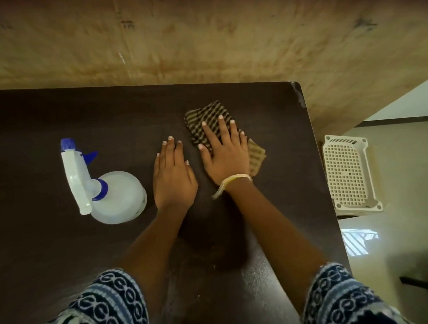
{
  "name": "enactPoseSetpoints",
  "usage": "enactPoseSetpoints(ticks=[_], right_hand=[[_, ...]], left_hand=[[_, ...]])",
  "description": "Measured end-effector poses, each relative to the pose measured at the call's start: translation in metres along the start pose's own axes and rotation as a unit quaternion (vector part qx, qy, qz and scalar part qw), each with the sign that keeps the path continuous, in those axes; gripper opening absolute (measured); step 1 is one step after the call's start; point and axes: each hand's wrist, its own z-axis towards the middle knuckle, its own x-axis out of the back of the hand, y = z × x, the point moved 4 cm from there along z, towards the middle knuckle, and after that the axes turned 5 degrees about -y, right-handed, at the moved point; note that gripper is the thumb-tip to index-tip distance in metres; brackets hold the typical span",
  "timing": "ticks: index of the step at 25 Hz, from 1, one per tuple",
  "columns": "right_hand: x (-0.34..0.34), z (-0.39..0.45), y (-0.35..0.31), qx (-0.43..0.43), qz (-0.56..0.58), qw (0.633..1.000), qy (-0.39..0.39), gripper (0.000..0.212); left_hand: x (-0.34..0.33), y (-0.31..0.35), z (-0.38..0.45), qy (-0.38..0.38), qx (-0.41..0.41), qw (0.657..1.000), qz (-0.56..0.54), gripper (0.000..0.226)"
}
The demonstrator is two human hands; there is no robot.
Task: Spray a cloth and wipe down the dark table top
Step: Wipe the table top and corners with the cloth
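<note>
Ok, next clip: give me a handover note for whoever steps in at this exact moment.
Right hand: flat, palm down, pressing the cloth onto the table near its far right corner.
Left hand: flat on bare table beside it, holding nothing.
Spray bottle: upright on the table, left of the hands, untouched.
Done: cloth is down under the hand; whether it was sprayed cannot be told.
Left: wipe the table; how much is already wiped cannot be told.
</note>
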Motion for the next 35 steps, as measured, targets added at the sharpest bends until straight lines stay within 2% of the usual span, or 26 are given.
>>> enactPoseSetpoints(ticks=[1, 2, 3, 5, 7, 9, 10, 12, 15, 18, 20, 22, 25, 28, 30, 32, 33, 35], right_hand=[[0.004, -0.005, 0.024, -0.008, -0.006, 1.000, 0.014, 0.058], [0.008, -0.016, 0.057, -0.071, -0.003, 0.997, 0.032, 0.059], [0.013, -0.035, 0.090, -0.160, 0.008, 0.986, 0.053, 0.061], [0.016, -0.092, 0.137, -0.336, 0.048, 0.938, 0.076, 0.064], [0.012, -0.133, 0.139, -0.433, 0.071, 0.893, 0.096, 0.063], [0.008, -0.130, 0.112, -0.471, 0.114, 0.869, 0.098, 0.063], [0.009, -0.114, 0.092, -0.464, 0.123, 0.873, 0.087, 0.064], [0.005, -0.069, 0.040, -0.384, 0.102, 0.917, 0.038, 0.065], [-0.011, -0.015, -0.051, -0.149, 0.043, 0.988, -0.019, 0.062], [-0.019, -0.022, -0.090, 0.057, -0.011, 0.996, -0.073, 0.059], [-0.018, -0.041, -0.068, 0.131, -0.043, 0.988, -0.066, 0.057], [-0.008, -0.057, -0.018, 0.101, -0.046, 0.993, -0.041, 0.057], [0.012, -0.099, 0.078, -0.111, 0.004, 0.994, 0.002, 0.060], [0.012, -0.167, 0.125, -0.307, 0.047, 0.950, 0.041, 0.064], [-0.001, -0.184, 0.106, -0.397, 0.073, 0.913, 0.056, 0.064], [-0.010, -0.176, 0.055, -0.401, 0.088, 0.911, 0.049, 0.065], [-0.016, -0.170, 0.022, -0.356, 0.081, 0.930, 0.040, 0.066], [-0.036, -0.170, -0.050, -0.209, 0.045, 0.977, 0.026, 0.066]], left_hand=[[0.000, 0.000, -0.001, 0.000, -0.001, 1.000, 0.001, 0.051], [0.000, 0.001, -0.001, -0.001, -0.001, 1.000, 0.001, 0.051], [-0.001, 0.000, 0.000, -0.003, 0.002, 1.000, 0.002, 0.051], [-0.001, 0.000, 0.000, -0.014, 0.000, 1.000, 0.010, 0.052], [0.001, 0.000, -0.005, -0.028, -0.015, 0.999, 0.010, 0.051], [0.005, -0.004, -0.022, -0.028, -0.027, 0.999, -0.017, 0.050], [0.007, -0.008, -0.036, -0.022, -0.031, 0.999, -0.034, 0.048], [0.010, -0.020, -0.071, -0.011, -0.044, 0.996, -0.070, 0.045], [0.012, -0.050, -0.120, 0.019, -0.070, 0.992, -0.102, 0.040], [0.013, -0.076, -0.158, 0.025, -0.053, 0.995, -0.087, 0.038], [0.014, -0.084, -0.172, 0.028, -0.051, 0.996, -0.062, 0.040], [0.016, -0.090, -0.179, 0.019, -0.056, 0.998, -0.035, 0.045], [0.019, -0.099, -0.191, -0.016, -0.077, 0.997, 0.017, 0.055], [0.019, -0.105, -0.197, -0.018, -0.083, 0.996, 0.040, 0.056], [0.017, -0.106, -0.196, -0.007, -0.083, 0.996, 0.033, 0.054], [0.017, -0.107, -0.194, 0.000, -0.082, 0.996, 0.023, 0.052], [0.017, -0.107, -0.194, 0.002, -0.080, 0.997, 0.021, 0.052], [0.016, -0.108, -0.194, 0.008, -0.080, 0.997, 0.022, 0.051]])
